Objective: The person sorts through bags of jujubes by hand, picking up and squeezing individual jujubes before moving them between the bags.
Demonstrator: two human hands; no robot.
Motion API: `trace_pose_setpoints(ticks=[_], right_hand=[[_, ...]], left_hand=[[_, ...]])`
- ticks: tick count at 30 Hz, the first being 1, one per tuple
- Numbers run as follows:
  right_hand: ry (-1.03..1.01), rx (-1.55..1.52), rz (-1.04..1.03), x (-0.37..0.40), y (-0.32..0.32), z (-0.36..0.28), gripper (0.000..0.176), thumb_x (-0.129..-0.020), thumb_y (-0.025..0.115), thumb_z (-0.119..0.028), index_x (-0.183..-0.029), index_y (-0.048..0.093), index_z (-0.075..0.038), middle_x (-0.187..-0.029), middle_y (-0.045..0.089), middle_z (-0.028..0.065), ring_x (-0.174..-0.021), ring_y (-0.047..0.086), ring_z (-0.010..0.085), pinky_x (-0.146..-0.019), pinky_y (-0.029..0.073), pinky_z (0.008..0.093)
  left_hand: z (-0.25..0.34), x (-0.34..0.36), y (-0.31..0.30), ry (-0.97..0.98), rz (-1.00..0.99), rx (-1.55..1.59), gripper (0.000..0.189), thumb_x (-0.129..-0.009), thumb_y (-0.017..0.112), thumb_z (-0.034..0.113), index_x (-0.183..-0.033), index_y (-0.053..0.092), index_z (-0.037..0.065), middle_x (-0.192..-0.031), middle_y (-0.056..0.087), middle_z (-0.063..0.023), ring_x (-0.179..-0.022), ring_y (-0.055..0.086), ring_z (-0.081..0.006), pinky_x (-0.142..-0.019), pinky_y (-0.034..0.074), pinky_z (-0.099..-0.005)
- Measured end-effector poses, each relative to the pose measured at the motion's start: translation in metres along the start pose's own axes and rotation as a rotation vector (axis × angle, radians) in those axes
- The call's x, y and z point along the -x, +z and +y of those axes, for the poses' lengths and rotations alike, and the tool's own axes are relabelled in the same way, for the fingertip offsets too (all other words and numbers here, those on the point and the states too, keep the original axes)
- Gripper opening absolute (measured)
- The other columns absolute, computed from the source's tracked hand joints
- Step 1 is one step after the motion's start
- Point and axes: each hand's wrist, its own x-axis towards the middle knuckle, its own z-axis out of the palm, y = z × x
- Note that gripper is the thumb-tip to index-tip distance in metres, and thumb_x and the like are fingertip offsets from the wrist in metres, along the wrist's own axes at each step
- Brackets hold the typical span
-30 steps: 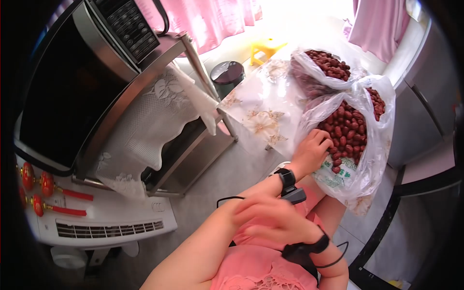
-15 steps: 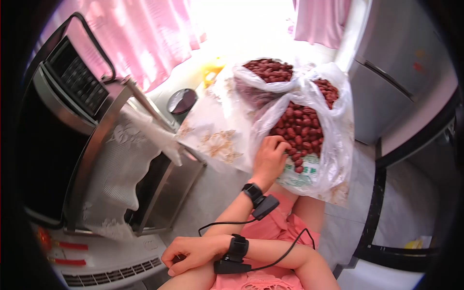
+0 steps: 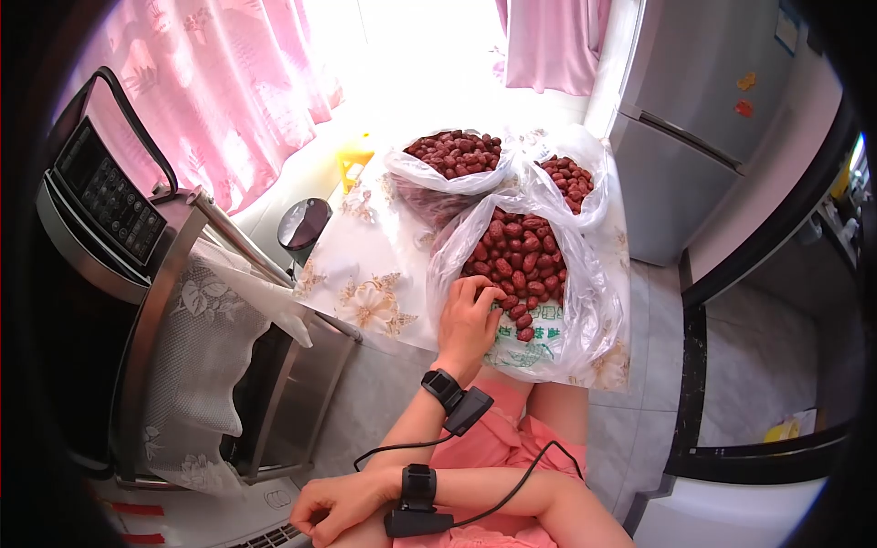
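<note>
Red dates [image 3: 521, 256] fill an open white plastic bag [image 3: 585, 301] with green print. My left hand [image 3: 466, 324] rests at their lower left edge, its bent fingertips touching the dates and its thumb set apart; no date shows in its grasp. My right hand [image 3: 340, 504] lies across my left forearm near my lap, with its fingers loosely curled and nothing visible in them. A few dates lie on the printed plastic beside my left thumb. Behind are two more bags of dates, one at the left [image 3: 452, 155] and one at the right [image 3: 568, 183].
The bags stand on a table with a flowered cloth [image 3: 370, 306]. A microwave [image 3: 114, 192] on a metal stand is at the left, with a dark-lidded bin [image 3: 304, 222] beyond it. A grey refrigerator [image 3: 681, 137] stands at the right. Black bands and cables cross my wrists.
The whole view has shifted, so the table and bags appear further left. My left hand remains at the lower left edge of the dates, and my right hand stays across my left forearm.
</note>
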Motion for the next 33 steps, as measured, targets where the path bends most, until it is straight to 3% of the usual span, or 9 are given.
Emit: trace_pose_setpoints(ticks=[2,4,8,11,13,14,23,28,33], right_hand=[[0.008,0.103,0.021,-0.001,0.005,-0.005,0.014,-0.09,0.062,-0.013,-0.085,0.061,0.0,-0.081,0.059,0.0005,-0.077,0.052,0.0097,-0.07,0.043,0.0255],[-0.103,-0.162,0.055,-0.005,0.018,-0.021,0.014,-0.09,0.063,-0.014,-0.085,0.06,0.0,-0.077,0.058,0.0002,-0.075,0.051,0.0095,-0.069,0.043,0.0257],[-0.034,-0.225,-0.02,-0.002,0.004,-0.001,0.014,-0.09,0.063,-0.015,-0.09,0.062,-0.001,-0.079,0.059,0.0024,-0.077,0.052,0.0105,-0.071,0.044,0.0265],[0.073,-0.052,-0.042,0.009,-0.005,0.013,0.018,-0.092,0.059,-0.015,-0.102,0.067,-0.003,-0.095,0.067,0.0081,-0.089,0.058,0.0144,-0.083,0.046,0.0273],[-0.024,0.334,0.28,0.029,-0.004,0.0,0.032,-0.084,0.066,-0.024,-0.068,0.053,0.001,-0.061,0.048,0.0039,-0.058,0.045,0.0121,-0.053,0.038,0.0307],[-0.041,0.398,0.408,0.044,-0.006,-0.01,0.034,-0.082,0.067,-0.024,-0.066,0.051,0.001,-0.058,0.045,0.0028,-0.054,0.042,0.0116,-0.05,0.037,0.0301],[0.154,1.013,1.609,0.22,-0.022,-0.091,0.01,-0.082,0.071,-0.005,-0.089,0.065,-0.001,-0.081,0.063,0.0054,-0.071,0.061,0.011,-0.063,0.049,0.0261],[0.391,1.209,1.673,0.281,-0.024,-0.082,0.014,-0.078,0.071,-0.002,-0.091,0.068,-0.001,-0.084,0.06,0.0045,-0.068,0.058,0.0111,-0.063,0.047,0.0251],[0.35,1.239,1.599,0.288,-0.021,-0.079,0.017,-0.077,0.073,-0.004,-0.093,0.069,-0.002,-0.09,0.062,0.0033,-0.07,0.057,0.0106,-0.062,0.045,0.024]], left_hand=[[0.001,0.0,0.0,-0.001,0.0,-0.007,0.025,-0.074,0.073,0.004,-0.097,0.065,0.01,-0.11,0.057,-0.0058,-0.108,0.052,-0.0295,-0.089,0.047,-0.0404],[0.0,0.0,-0.001,0.001,-0.013,-0.008,0.025,-0.074,0.073,0.004,-0.097,0.065,0.011,-0.11,0.057,-0.0056,-0.108,0.052,-0.0295,-0.088,0.047,-0.0404],[0.0,-0.001,0.001,0.005,-0.001,-0.009,0.025,-0.074,0.073,0.004,-0.097,0.065,0.011,-0.11,0.057,-0.0056,-0.108,0.052,-0.0294,-0.088,0.047,-0.0405],[-0.001,0.001,0.001,-0.009,-0.004,0.004,0.026,-0.074,0.073,0.005,-0.097,0.066,0.011,-0.11,0.057,-0.0058,-0.108,0.052,-0.0295,-0.088,0.047,-0.0405],[-0.001,0.001,-0.001,0.0,-0.012,-0.005,0.026,-0.074,0.073,0.005,-0.097,0.065,0.011,-0.111,0.057,-0.0062,-0.108,0.052,-0.0297,-0.089,0.047,-0.0404],[-0.002,0.002,-0.001,0.0,-0.008,-0.002,0.026,-0.074,0.073,0.005,-0.097,0.065,0.011,-0.111,0.057,-0.0062,-0.108,0.052,-0.0297,-0.089,0.047,-0.0404],[-0.006,0.002,-0.007,0.061,-0.047,0.025,0.029,-0.073,0.073,0.006,-0.101,0.064,0.01,-0.113,0.056,-0.0074,-0.112,0.051,-0.0311,-0.092,0.047,-0.0414],[-0.005,0.002,-0.006,0.068,-0.031,0.022,0.029,-0.073,0.072,0.005,-0.101,0.064,0.01,-0.112,0.056,-0.0082,-0.11,0.052,-0.0312,-0.091,0.047,-0.0417],[-0.004,0.003,-0.005,0.067,-0.031,0.025,0.029,-0.074,0.072,0.004,-0.101,0.064,0.01,-0.112,0.057,-0.0082,-0.11,0.052,-0.0312,-0.091,0.047,-0.0418]])
